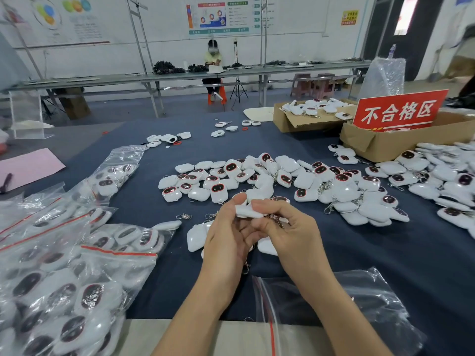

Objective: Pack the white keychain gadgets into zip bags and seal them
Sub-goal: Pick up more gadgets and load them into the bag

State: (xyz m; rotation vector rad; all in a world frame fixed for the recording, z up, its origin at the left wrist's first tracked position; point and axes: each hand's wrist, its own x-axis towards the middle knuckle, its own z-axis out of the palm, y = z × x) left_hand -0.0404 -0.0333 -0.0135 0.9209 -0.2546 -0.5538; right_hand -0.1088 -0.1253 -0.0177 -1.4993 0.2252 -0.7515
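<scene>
your fingertips [259,204]: both sets curled, pinching one white keychain gadget [246,211] | left hand [227,242] grips its left end, right hand [290,232] its right end | loose gadget pile [257,176]: just beyond your hands | empty zip bag [347,304]: flat, near right | filled zip bags [77,278]: heaped near left

One view only: a wide-angle camera worn on the person's head, facing forward and down across the dark tabletop [385,265]. It sits close above the left hand [226,242] and right hand [290,235], which meet at lower centre holding a white keychain gadget [248,211]. Forearms enter from the bottom edge; the far wall [167,47] fills the top.
</scene>
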